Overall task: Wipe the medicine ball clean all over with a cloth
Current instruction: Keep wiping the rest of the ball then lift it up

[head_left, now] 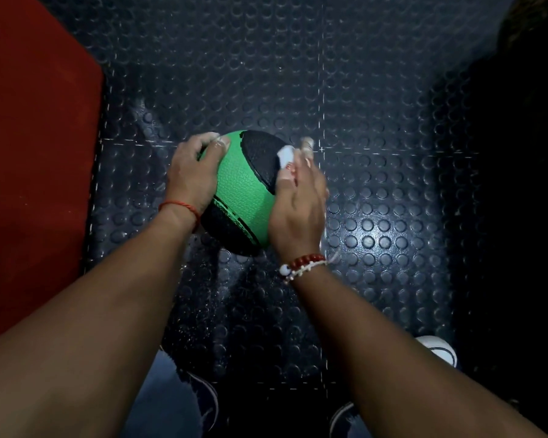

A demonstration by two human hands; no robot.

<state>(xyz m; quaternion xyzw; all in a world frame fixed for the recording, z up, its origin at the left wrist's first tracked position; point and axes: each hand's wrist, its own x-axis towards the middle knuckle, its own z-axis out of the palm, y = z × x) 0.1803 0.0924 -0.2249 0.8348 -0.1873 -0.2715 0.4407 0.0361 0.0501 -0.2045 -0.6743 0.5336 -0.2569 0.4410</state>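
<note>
Gripping the round green-and-black textured rubber medicine ball [241,184] on its left flank, the left hand [193,172] has its fingers [219,143] curled over the ball's upper left edge, close together. Ball sits btw both hands, approx mid-frame, over the dark studded rubber floor [377,216]; can't tell whether its underside touches the floor. Green band runs diagonally across the top w/ black panels at the far-right & near-left ends.

The right hand [301,200] is on the ball's right flank, blurred, holding a small crumpled white cloth [287,158] against the far black panel. Its fingers [307,145] bend round the cloth's outer side, and the thumb lies on the ball at the inner side, so the cloth is pinched btw them & pressed to the surface. Only a small white patch shows.

Thin red string bracelet [179,206] on the L wrist; red-and-white bead bracelet [304,263] on the R wrist. Large red padded block [29,153] fills the left edge, apart from the ball. White shoe toe [438,349] near bottom right; dark trainers [208,403] at the bottom, under the forearms.
</note>
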